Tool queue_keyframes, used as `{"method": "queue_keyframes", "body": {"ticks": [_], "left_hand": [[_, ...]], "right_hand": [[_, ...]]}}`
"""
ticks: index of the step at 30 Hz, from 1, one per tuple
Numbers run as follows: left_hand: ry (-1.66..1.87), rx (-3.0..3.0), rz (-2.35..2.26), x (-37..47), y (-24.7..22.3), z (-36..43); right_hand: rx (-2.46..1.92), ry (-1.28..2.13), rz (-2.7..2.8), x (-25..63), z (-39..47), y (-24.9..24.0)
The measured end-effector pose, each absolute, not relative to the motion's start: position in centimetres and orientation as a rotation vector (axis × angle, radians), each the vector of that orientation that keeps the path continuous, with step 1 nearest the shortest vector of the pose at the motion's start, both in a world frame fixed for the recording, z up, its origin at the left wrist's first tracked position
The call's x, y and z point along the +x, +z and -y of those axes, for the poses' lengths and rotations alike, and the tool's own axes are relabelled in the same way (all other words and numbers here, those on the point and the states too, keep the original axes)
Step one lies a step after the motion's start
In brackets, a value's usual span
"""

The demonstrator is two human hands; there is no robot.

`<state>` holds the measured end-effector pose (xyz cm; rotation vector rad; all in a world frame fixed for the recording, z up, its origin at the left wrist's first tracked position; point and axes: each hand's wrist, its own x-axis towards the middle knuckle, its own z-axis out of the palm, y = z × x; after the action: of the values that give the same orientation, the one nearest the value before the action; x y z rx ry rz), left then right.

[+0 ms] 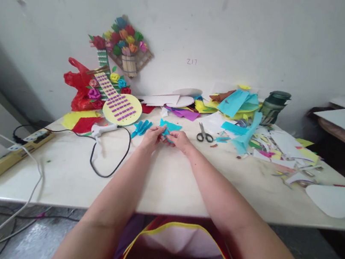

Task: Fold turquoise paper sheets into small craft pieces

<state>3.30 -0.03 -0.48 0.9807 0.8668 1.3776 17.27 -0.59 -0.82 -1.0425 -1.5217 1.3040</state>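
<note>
As both of my arms stretch across the table [182, 191], my left hand [152, 137] and right hand [180, 139] pinch a blue paper cutout [170, 126] between their fingertips, scissors [204, 135] lying just beyond the right.

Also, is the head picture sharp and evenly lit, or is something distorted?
Head view: soft even light, no glare; the table edge bows from wide-angle distortion; top right corner darkens; both hands, left hand and right hand, on the blue paper piece, look slightly soft.
</note>
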Motion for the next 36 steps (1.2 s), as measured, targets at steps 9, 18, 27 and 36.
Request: {"method": "queue_keyframes", "body": {"ticks": [9,18,27,36], "left_hand": [[1.405,1.006,-0.865,3.0,-0.4,0.0],[1.425,1.052,-0.950,3.2,-0.7,0.0],[1.426,1.000,-0.930,3.0,-1.0,-0.3],[1.396,1.032,-0.943,3.1,-0.9,-0.1]], "right_hand": [[-0.945,1.199,1.586,17.2,0.2,-1.3],[-1.159,1.093,1.498,17.0,-0.1,-0.6],[-1.004,1.390,1.429,16.9,1.0,0.2],[-1.039,1.281,1.549,17.1,1.7,0.8]]}}
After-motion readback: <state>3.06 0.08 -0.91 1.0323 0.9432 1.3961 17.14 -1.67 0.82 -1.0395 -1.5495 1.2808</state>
